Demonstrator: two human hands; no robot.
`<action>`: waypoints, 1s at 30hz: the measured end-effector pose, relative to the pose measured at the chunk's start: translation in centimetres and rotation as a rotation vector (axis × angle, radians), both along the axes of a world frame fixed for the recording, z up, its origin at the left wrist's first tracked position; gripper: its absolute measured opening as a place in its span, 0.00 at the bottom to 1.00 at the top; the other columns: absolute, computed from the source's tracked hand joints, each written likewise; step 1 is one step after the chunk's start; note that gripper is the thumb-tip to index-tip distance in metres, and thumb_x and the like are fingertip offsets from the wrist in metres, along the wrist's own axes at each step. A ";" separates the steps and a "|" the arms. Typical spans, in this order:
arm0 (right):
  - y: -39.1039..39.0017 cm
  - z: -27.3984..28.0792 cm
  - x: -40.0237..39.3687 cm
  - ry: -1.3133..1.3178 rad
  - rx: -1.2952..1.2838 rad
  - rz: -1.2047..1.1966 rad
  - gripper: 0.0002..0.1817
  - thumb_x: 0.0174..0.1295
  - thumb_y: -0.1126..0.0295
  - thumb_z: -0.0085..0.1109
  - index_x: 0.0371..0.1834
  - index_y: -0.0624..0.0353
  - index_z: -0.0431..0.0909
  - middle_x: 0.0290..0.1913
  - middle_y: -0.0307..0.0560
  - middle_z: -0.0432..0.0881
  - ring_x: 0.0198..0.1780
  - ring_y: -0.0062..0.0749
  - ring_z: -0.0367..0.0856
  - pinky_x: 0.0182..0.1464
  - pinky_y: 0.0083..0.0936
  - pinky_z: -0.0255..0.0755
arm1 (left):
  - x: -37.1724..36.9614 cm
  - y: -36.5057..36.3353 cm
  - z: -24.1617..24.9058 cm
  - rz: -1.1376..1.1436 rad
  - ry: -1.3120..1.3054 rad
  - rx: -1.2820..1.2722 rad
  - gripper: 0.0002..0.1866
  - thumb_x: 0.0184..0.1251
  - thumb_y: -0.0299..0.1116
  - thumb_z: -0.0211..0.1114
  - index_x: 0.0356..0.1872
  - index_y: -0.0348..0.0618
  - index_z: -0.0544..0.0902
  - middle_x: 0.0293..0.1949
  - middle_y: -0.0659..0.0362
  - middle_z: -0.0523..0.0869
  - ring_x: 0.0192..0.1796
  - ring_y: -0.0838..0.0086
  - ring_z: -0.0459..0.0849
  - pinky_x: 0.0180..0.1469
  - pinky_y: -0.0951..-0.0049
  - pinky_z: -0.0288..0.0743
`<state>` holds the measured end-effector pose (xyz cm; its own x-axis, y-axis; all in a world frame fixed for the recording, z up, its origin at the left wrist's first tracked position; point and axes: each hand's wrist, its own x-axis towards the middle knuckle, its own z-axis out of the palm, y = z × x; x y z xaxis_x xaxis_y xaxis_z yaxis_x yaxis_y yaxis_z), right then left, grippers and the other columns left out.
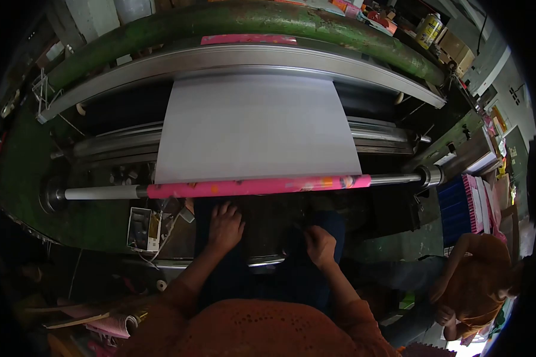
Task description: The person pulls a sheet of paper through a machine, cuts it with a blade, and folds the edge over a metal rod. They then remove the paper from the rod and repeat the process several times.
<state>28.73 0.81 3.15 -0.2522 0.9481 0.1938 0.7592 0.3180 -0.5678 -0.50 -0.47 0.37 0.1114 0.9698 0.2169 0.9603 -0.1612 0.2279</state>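
Note:
My left hand (226,227) lies flat on my left thigh, its fingers stretched out and holding nothing. Over my right thigh, my right hand (320,245) is closed; whatever it may hold is too dark to make out. Just beyond both hands, a pink printed roll (256,186) is wound on a metal shaft (394,179). A wide white sheet (257,128) stretches from that roll up to a metal crossbar (250,58) on the machine. Neither hand touches the roll or the sheet.
A large green roller (232,19) spans the back. Left of my legs sits an open white-edged box (143,229) with a cable. Another person (479,282) in an orange top sits at the right, near a stack of pink and blue sheets (464,205). A spray can (429,31) stands at the back right.

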 end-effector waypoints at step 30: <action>15.0 15.2 -33.0 -0.050 0.143 0.745 0.05 0.53 0.69 0.61 0.30 0.57 0.81 0.28 0.52 0.83 0.33 0.50 0.82 0.37 0.40 0.76 | -6.3 -1.3 15.2 0.011 -0.190 0.561 0.18 0.50 0.41 0.70 0.37 0.41 0.79 0.41 0.56 0.79 0.48 0.63 0.77 0.60 0.57 0.68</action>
<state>-4.29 15.85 18.33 -0.8278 0.4901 0.2731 0.3387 0.8246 -0.4532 -6.79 -1.74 15.58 0.0109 0.7017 0.7124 0.9134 -0.2969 0.2785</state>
